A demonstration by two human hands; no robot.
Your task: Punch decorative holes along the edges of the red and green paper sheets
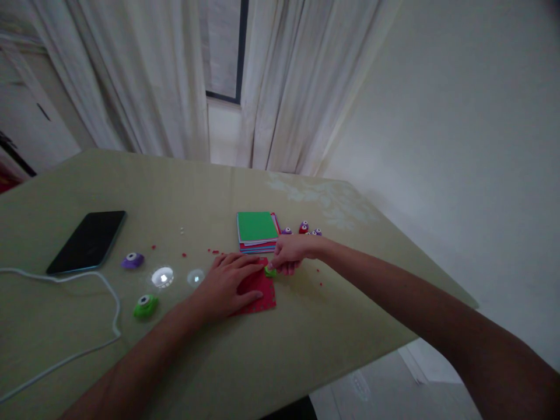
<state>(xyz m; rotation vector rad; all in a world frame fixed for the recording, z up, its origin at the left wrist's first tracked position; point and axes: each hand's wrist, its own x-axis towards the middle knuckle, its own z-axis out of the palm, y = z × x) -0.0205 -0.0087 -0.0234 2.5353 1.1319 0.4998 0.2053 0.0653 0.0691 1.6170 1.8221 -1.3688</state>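
My left hand (230,287) lies flat with its fingers spread on a sheet of red paper (265,297), which has small cut-outs along its lower and right edges. At the paper's upper right corner, my right hand (291,252) is closed with the thumb down on a small green craft punch (270,272). Its fingers hide most of the punch. Just behind the hands sits a stack of coloured paper (255,227), green on top. Left of my left forearm are another green craft punch (146,306) and a purple one (132,261).
Several more punches (304,227) stand beyond my right wrist. Red paper bits (214,252) are scattered on the tablecloth (188,192). A dark tablet (90,239) and a white cable (114,309) lie at left. Two shiny clear round things (162,276) are near my left hand.
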